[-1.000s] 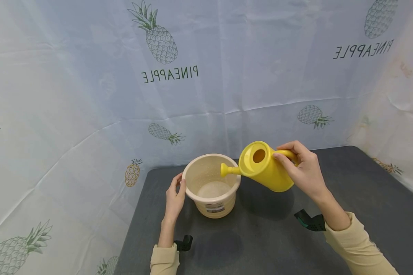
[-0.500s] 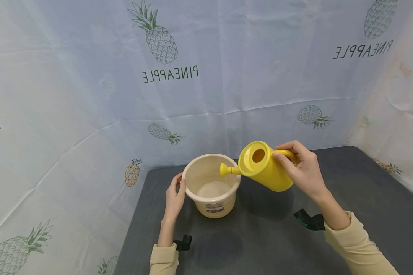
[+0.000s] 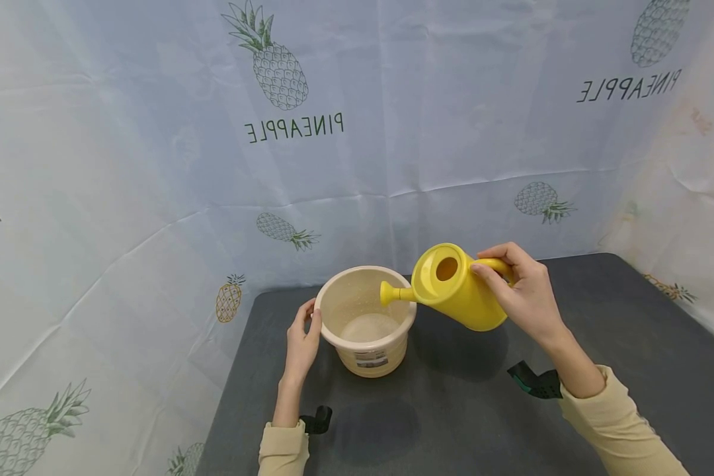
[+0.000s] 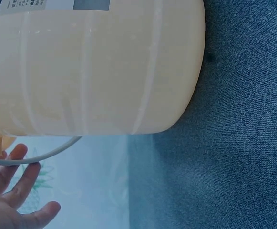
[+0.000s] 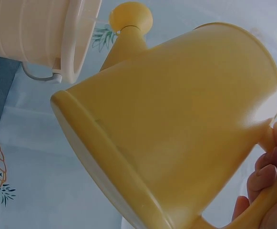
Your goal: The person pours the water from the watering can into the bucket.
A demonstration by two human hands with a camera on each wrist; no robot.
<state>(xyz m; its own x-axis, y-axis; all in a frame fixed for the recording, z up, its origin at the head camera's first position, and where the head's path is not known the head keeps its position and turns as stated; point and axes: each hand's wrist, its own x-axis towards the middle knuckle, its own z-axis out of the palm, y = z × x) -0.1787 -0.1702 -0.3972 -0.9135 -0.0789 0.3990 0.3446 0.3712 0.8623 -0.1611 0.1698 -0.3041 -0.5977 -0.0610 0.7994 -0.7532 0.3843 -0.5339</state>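
Observation:
A cream plastic bucket [image 3: 363, 360] with a label stands upright on the dark table. My left hand [image 3: 300, 347] holds its left rim; in the left wrist view, fingertips touch the bucket's grey bail handle [image 4: 47, 155]. My right hand [image 3: 526, 291] grips the handle of a yellow watering can [image 3: 467, 301], which is tilted to the left above the table. The can's spout [image 3: 395, 293] reaches over the bucket's right rim. In the right wrist view, a faint clear streak runs from the sprinkler head [image 5: 131, 19] toward the bucket. Small specks show inside the bucket.
A pale cloth [image 3: 393, 145] printed with pineapples hangs behind and to the sides of the dark table [image 3: 464, 423]. Black straps with camera mounts [image 3: 535, 381] sit on both wrists.
Hardly anything differs. The watering can has shifted very slightly to the left; both hands keep their places.

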